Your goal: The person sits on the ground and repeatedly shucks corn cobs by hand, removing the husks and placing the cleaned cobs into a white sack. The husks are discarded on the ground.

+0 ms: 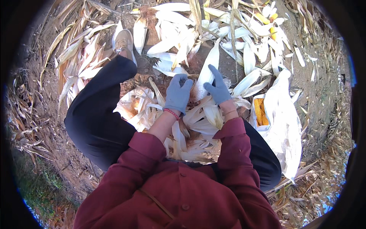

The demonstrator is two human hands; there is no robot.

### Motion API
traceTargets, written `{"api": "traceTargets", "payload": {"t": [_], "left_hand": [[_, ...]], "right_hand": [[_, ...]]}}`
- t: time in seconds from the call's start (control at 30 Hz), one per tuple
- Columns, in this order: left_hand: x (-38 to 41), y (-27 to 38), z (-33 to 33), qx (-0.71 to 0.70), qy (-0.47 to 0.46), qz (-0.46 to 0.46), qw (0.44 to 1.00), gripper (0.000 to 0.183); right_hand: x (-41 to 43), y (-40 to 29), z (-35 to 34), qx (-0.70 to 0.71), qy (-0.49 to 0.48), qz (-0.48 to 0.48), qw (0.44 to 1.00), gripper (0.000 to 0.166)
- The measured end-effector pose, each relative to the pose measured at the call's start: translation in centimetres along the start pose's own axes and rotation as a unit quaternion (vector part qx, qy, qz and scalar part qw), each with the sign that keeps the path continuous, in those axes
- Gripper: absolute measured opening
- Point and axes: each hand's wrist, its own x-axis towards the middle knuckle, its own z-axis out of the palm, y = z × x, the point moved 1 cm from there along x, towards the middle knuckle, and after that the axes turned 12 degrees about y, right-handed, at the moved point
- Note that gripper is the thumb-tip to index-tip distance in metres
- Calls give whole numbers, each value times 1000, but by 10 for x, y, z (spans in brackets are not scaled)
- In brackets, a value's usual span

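My right hand (219, 90), in a grey glove, holds an ear of corn in its pale husk (210, 67) from the right side. The thumb lies across the husk and a finger stretches along its edge. The ear points away from me, its silk end (194, 93) towards me. Just left of it is my left hand (178, 93), also gloved, fingers bent and a gap between thumb and forefinger. Nothing shows in that gap; the underside of the hand is hidden. Loose husks (204, 116) lie beneath my wrists.
At right stands a white sack (283, 123) with bare yellow cobs (260, 112) in its mouth. Husked ears and leaves (174, 31) cover the soil ahead. Some yellow kernels (262, 18) show at far right. A husk heap (88, 61) lies beside my shoe (125, 41).
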Motion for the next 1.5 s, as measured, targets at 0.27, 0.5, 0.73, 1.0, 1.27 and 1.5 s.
{"api": "traceTargets", "payload": {"t": [0.27, 0.5, 0.73, 1.0, 1.27, 1.5], "left_hand": [[-35, 26, -8, -203, -297, -100, 928, 50], [-73, 24, -18, -155, -400, -35, 903, 64], [-95, 34, -18, -82, -335, 40, 938, 55], [-85, 18, -11, 51, -142, 125, 981, 54], [-75, -2, -8, 176, -66, 236, 953, 53], [-76, 17, -11, 243, -127, 167, 947, 54]], "right_hand": [[-52, -48, -7, 245, 54, 124, 960, 65], [-51, -62, -23, 482, 132, 258, 827, 34], [-61, -86, 0, 145, 350, 78, 922, 14], [-63, -82, 23, 342, 408, 64, 844, 10], [-47, -79, 9, 343, 264, 183, 883, 22], [-53, -62, 18, 492, 337, 160, 787, 23]]}}
